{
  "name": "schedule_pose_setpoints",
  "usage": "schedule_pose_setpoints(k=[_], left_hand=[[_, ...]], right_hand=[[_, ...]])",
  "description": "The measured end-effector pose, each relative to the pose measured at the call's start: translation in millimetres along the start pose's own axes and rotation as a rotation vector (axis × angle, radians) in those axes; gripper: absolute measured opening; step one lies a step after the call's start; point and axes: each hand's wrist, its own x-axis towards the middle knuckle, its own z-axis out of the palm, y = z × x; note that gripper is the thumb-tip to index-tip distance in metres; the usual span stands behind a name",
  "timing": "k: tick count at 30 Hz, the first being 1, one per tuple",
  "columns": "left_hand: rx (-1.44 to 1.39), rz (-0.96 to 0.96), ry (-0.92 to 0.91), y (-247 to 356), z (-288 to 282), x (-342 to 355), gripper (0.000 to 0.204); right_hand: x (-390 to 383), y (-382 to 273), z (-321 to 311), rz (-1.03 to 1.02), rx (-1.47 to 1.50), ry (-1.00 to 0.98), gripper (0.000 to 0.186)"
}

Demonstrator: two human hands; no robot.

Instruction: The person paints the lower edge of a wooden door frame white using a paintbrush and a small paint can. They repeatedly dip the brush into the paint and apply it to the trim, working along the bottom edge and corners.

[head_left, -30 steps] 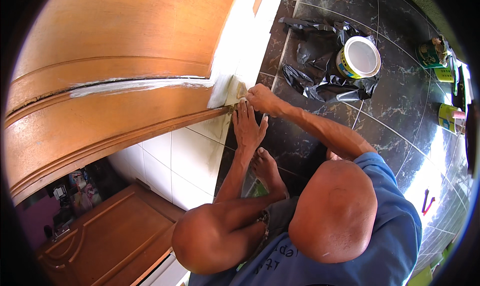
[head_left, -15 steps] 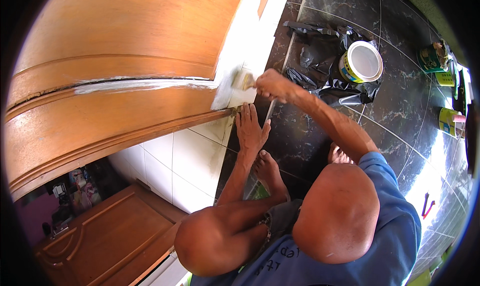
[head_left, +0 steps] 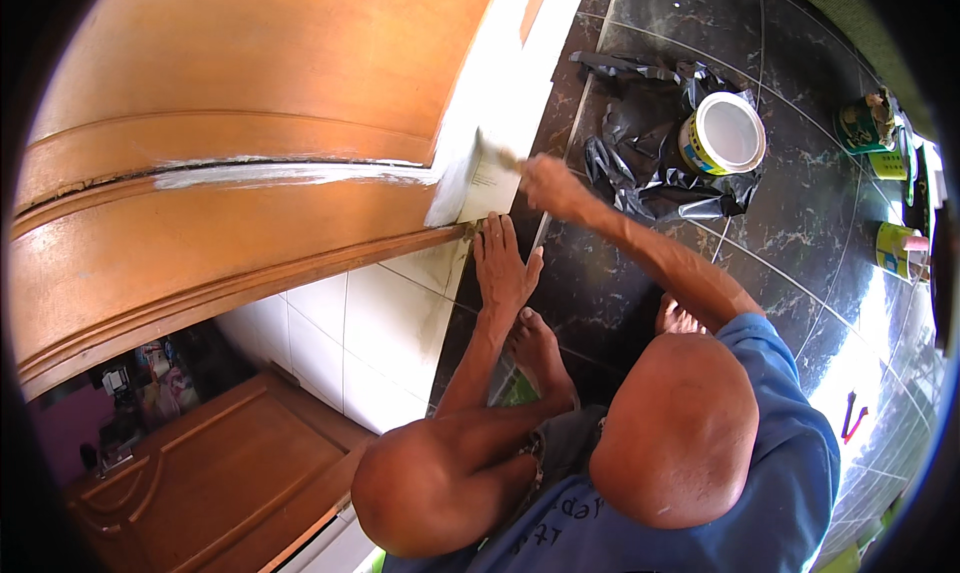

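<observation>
The floor [head_left: 800, 223] is laid with dark, glossy, marbled tiles crossed by thin pale joints, and bright light glares off it toward the right. A crumpled black plastic bag [head_left: 640, 163] lies on the tiles near the top, and an open round paint bucket [head_left: 722, 135] with a white inside sits on the bag. Well apart from it, along the right rim, stand three small cans [head_left: 868, 123], one behind the other. Lower right, a small red-handled tool [head_left: 850, 415] lies flat on the tiles. A bare foot [head_left: 537, 348] rests on the floor near the white-tiled wall base [head_left: 380, 323].
</observation>
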Motion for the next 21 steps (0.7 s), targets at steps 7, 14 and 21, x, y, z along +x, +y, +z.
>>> schedule_pose_setpoints(k=[7, 14, 21], left_hand=[[0.048, 0.047, 0.210, 18.2, -27.5, 10.8, 0.063], [-0.036, -0.009, -0.006, 4.1, -8.3, 6.6, 0.076], [-0.026, 0.016, 0.000, 3.3, -7.3, 5.5, 0.076]], right_hand=[[-30.8, -35.4, -51.3, 0.086, -0.112, 0.074, 0.024], [-3.8, -14.3, -119.1, 0.078, -0.251, 0.656, 0.017], [67.0, 22.7, -128.3, 0.156, -0.057, 0.703, 0.030]])
